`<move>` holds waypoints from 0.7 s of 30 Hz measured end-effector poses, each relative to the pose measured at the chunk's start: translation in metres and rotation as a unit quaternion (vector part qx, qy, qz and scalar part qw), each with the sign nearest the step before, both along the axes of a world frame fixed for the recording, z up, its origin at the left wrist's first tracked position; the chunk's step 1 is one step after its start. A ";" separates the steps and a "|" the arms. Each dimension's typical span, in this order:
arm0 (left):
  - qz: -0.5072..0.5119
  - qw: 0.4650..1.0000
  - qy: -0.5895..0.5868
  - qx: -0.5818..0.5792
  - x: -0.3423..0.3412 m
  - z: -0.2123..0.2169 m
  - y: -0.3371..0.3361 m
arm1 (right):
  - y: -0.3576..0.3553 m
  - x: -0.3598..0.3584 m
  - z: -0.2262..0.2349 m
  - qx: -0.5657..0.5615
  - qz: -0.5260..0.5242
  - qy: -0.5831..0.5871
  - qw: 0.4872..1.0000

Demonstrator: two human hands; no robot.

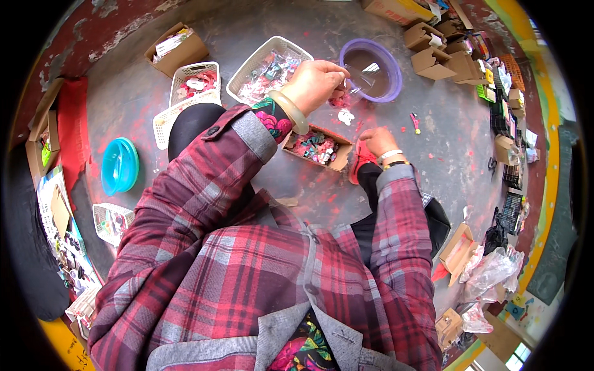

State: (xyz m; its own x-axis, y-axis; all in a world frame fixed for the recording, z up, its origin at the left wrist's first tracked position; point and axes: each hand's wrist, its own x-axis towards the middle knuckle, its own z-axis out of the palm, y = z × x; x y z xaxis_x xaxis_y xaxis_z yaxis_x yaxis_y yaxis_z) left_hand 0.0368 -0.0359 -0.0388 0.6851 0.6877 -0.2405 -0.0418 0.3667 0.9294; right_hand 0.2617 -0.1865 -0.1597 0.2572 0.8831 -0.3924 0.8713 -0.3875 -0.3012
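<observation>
My left hand (318, 86) is raised between a white basket and a purple basin, its fingers pinched on a small clear plastic bag (364, 81). The bag hangs over the basin's near rim. Below and to the right, my right hand (378, 141) is closed, fingertips curled in beside my red shoe (357, 162); anything in its grip is hidden. Between my feet stands an open cardboard box (340, 159) full of small pink, white and teal pieces. The white basket (238, 75) holds many clear-bagged small items. A white cut-out piece (346, 117) lies on the floor.
The purple basin (396, 77) stands ahead. Smaller white baskets (164, 127) and a cardboard carton (185, 52) are at left, with teal bowls (120, 167) nearer. A small pink tool (415, 122) lies on the floor. Cartons (433, 63), crates and plastic bags (495, 272) line the right side.
</observation>
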 end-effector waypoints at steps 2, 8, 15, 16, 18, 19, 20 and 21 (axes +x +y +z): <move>-0.003 1.000 -0.008 -0.013 -0.002 -0.001 -0.001 | 0.009 -0.001 0.041 0.026 -0.019 0.091 0.995; -0.027 0.993 -0.060 -0.098 -0.004 0.001 -0.005 | 0.021 -0.037 0.140 0.177 -0.218 0.434 0.856; -0.041 0.986 -0.101 -0.127 0.000 -0.004 -0.006 | 0.042 -0.071 0.142 0.249 -0.221 0.516 0.790; -0.041 0.986 -0.102 -0.126 0.000 -0.004 -0.007 | 0.043 -0.072 0.140 0.252 -0.210 0.507 0.797; -0.047 0.985 -0.101 -0.133 0.000 -0.002 -0.007 | 0.043 -0.074 0.140 0.271 -0.227 0.498 0.792; -0.050 0.984 -0.101 -0.137 0.000 0.000 -0.007 | 0.043 -0.073 0.139 0.277 -0.233 0.501 0.786; -0.053 0.985 -0.100 -0.127 0.000 0.002 -0.008 | 0.043 -0.072 0.138 0.284 -0.239 0.504 0.780; -0.055 0.987 -0.098 -0.117 0.001 0.003 -0.008 | 0.043 -0.072 0.138 0.287 -0.236 0.501 0.781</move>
